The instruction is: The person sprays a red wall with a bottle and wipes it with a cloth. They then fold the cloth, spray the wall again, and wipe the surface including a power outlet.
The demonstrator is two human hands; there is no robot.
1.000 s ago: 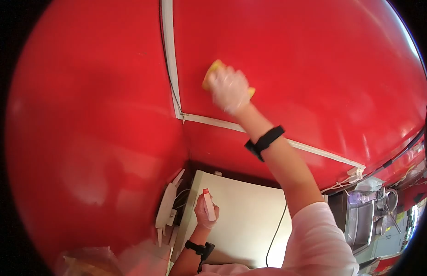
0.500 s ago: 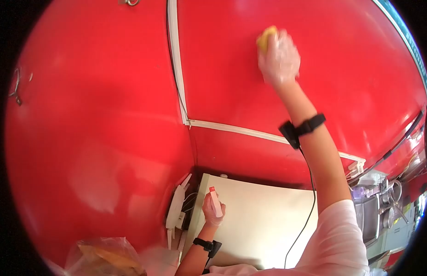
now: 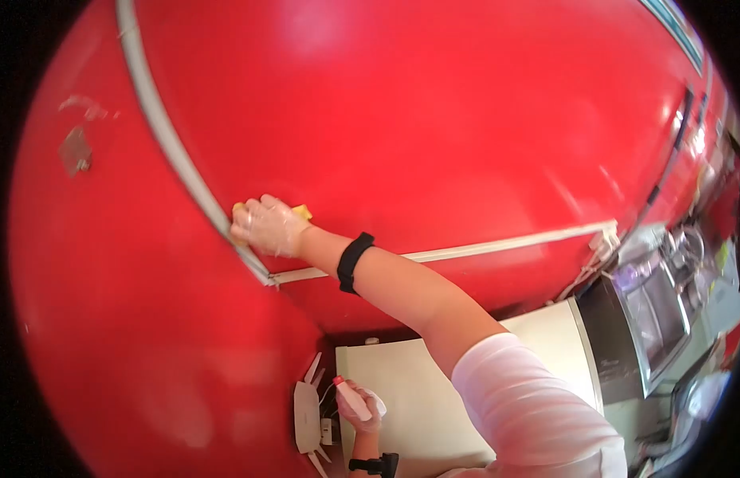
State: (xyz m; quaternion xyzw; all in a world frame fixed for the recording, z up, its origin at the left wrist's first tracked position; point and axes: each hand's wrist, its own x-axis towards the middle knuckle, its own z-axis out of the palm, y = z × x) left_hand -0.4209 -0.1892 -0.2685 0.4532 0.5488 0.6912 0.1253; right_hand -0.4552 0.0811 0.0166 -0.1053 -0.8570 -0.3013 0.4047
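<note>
Against the white trim (image 3: 172, 147), on its right side just above the corner where its upright and level strips meet:

- Right hand (image 3: 268, 227), clear glove, fingers curled over a yellow sponge (image 3: 303, 212) and pressing it to the red wall (image 3: 433, 119). Sponge mostly hidden under the palm, with one edge showing on the side away from the trim.
- Left hand (image 3: 362, 405), well below the trim corner, closed around a small white spray bottle (image 3: 347, 393) with a red top. It is held upright over a cream cabinet top (image 3: 418, 382).
- White router (image 3: 306, 416), below the trim corner, standing in the gap by the wall.

Step in hand, as judged: wiping the wall panel, with the stroke now at the trim's edge. Next move calls for steady flat pressure, care not to snag the sponge on the raised strip, and the bottle kept ready for spraying.
</note>
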